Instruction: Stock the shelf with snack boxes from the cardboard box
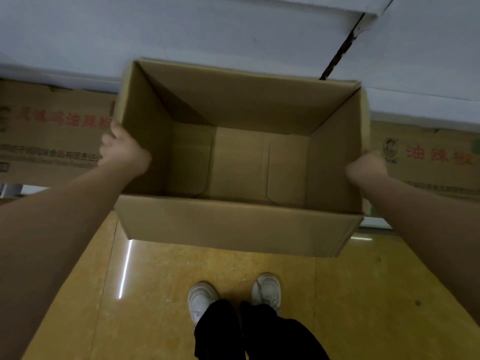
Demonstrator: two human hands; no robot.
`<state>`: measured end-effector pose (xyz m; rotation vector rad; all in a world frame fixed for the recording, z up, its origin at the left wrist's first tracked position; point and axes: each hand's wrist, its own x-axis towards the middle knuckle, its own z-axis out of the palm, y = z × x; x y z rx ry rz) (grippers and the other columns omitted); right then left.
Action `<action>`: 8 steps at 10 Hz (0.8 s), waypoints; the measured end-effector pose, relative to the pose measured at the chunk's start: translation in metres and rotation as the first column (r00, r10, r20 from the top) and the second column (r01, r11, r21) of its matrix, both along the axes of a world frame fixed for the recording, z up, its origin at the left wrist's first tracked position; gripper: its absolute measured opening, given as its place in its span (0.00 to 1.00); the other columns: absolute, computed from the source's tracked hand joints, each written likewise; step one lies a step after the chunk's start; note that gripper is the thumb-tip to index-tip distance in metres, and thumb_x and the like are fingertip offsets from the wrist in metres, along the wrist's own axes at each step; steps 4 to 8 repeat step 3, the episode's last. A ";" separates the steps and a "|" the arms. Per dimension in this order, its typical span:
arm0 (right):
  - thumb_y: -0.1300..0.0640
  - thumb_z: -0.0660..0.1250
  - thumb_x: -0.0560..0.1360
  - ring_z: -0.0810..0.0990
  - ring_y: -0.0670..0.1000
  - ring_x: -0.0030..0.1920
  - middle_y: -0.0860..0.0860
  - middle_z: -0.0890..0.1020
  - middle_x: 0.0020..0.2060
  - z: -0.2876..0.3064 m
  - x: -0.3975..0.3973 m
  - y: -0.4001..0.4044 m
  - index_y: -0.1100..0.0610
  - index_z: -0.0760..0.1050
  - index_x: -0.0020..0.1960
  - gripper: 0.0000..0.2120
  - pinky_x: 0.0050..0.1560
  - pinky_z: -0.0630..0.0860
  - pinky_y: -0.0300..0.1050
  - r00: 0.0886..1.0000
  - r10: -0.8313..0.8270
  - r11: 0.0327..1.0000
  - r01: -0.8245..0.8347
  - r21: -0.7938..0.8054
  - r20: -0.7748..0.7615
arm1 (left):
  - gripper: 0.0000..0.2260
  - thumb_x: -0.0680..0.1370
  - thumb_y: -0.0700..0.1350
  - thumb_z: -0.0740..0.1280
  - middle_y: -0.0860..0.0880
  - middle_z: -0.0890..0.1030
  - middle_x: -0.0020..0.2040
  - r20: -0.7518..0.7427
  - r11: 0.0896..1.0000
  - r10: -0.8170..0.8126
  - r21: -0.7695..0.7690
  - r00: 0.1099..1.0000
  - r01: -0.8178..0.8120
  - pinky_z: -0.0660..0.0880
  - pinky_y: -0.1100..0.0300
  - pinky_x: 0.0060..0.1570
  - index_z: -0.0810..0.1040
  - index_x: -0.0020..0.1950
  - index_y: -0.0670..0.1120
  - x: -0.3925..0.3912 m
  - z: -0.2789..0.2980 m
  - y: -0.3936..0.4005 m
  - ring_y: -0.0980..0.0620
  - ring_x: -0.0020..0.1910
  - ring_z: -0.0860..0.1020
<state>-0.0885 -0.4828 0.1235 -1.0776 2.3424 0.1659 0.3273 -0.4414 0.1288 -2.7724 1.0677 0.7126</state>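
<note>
While the camera looks straight down, the nearest things in view are two white shoes point(233, 294) and black trouser legs point(254, 333) on a glossy yellow tiled floor point(363, 294), directly below the cardboard box point(233, 224). A thin bright reflection streaks the floor just below the box's near left corner.

The cardboard box is held up off the floor, open top facing the camera, above the shoes. Its inside shows only bare brown bottom flaps; no snack boxes are visible in it. The near wall faces the viewer; the far wall lies against the pale shelf surface beyond.

Left hand point(123, 150): at the box's left wall, near the top edge, fingers curled round the edge, gripping it. Bare forearm runs in from the lower left.

Right hand point(367, 166): at the box's right wall, fingers curled on the rim, gripping it. Bare forearm runs in from the lower right. The hands are well apart, one on each side of the box, both clamped on it.

Beyond the box, to its left, a brown printed carton point(52, 131) with red lettering sits under the pale shelf point(233, 29). To the box's right, a second printed carton point(428, 157) with red lettering and a small round logo. The shelf spans the far side behind the box; a dark narrow gap point(340, 50) runs diagonally through it above the box's far right corner.
</note>
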 end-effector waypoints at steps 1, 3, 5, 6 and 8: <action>0.61 0.62 0.78 0.70 0.64 0.66 0.65 0.66 0.68 0.031 0.016 0.000 0.69 0.57 0.72 0.27 0.65 0.71 0.56 0.998 0.043 0.999 -0.043 0.012 0.038 | 0.33 0.80 0.45 0.63 0.36 0.58 0.74 -0.066 0.981 -0.189 0.024 0.980 0.191 0.65 0.40 0.67 0.47 0.78 0.42 -0.014 0.034 -0.001 0.34 0.71 0.62; 0.61 0.59 0.80 0.76 0.59 0.51 0.62 0.78 0.54 0.130 0.029 0.017 0.65 0.74 0.52 0.09 0.48 0.73 0.49 0.965 0.110 0.994 -0.103 -0.040 0.238 | 0.14 0.80 0.45 0.60 0.41 0.78 0.60 -0.128 0.875 -0.484 -0.106 0.866 0.473 0.73 0.51 0.54 0.76 0.64 0.45 -0.020 0.132 0.003 0.40 0.58 0.76; 0.61 0.59 0.80 0.76 0.59 0.51 0.62 0.78 0.54 0.130 0.029 0.017 0.65 0.74 0.52 0.09 0.48 0.73 0.49 0.965 0.110 0.994 -0.103 -0.040 0.238 | 0.14 0.80 0.45 0.60 0.41 0.78 0.60 -0.128 0.875 -0.484 -0.106 0.866 0.473 0.73 0.51 0.54 0.76 0.64 0.45 -0.020 0.132 0.003 0.40 0.58 0.76; 0.61 0.59 0.80 0.76 0.59 0.51 0.62 0.78 0.54 0.130 0.029 0.017 0.65 0.74 0.52 0.09 0.48 0.73 0.49 0.965 0.110 0.994 -0.103 -0.040 0.238 | 0.14 0.80 0.45 0.60 0.41 0.78 0.60 -0.128 0.875 -0.484 -0.106 0.866 0.473 0.73 0.51 0.54 0.76 0.64 0.45 -0.020 0.132 0.003 0.40 0.58 0.76; 0.61 0.59 0.80 0.76 0.59 0.51 0.62 0.78 0.54 0.130 0.029 0.017 0.65 0.74 0.52 0.09 0.48 0.73 0.49 0.965 0.110 0.994 -0.103 -0.040 0.238 | 0.14 0.80 0.45 0.60 0.41 0.78 0.60 -0.128 0.875 -0.484 -0.106 0.866 0.473 0.73 0.51 0.54 0.76 0.64 0.45 -0.020 0.132 0.003 0.40 0.58 0.76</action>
